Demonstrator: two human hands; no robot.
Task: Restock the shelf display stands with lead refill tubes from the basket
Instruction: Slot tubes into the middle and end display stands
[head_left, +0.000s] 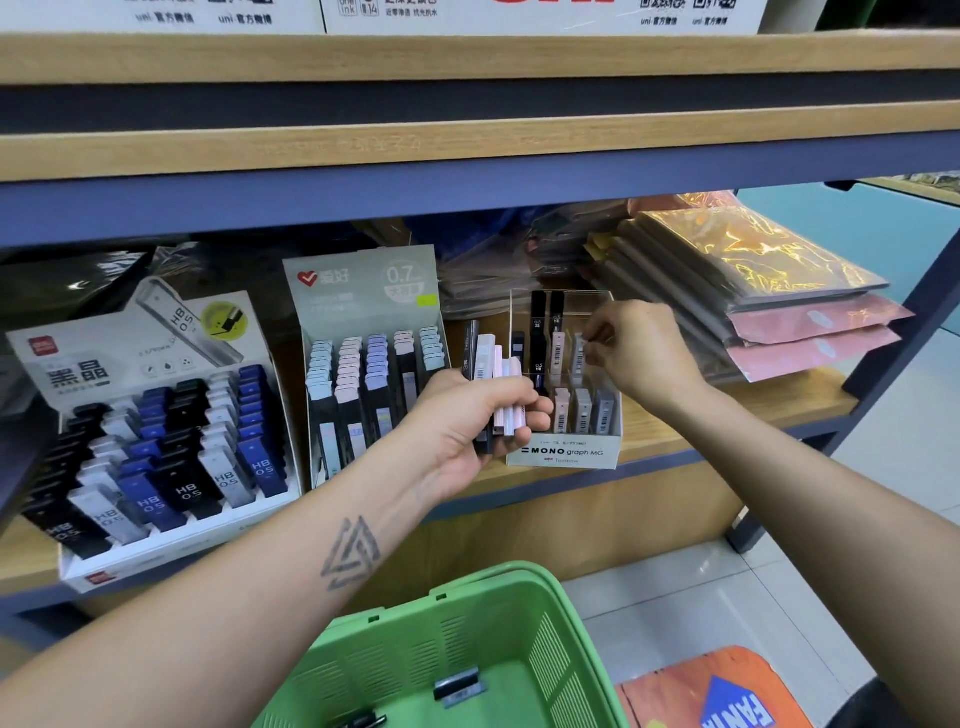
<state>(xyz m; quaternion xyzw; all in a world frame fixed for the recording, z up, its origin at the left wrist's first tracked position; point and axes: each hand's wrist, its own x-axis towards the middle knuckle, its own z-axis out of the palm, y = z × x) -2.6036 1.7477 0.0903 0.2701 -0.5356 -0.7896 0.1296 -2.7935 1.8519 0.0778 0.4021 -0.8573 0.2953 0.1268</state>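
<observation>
Shelf displays, plastic-wrapped packs, green basket below.

On the shelf we see three display stands side by side; the basket sits nearer, below.

My left hand and right hand are both bare, with no gloves, rings, watch or bracelets on either. Both forearms are uncovered as well; no sleeve shows on either arm. On the inside of my left forearm sits a dark line tattoo: interlocking triangles forming one larger triangle, its point toward my wrist.
</observation>
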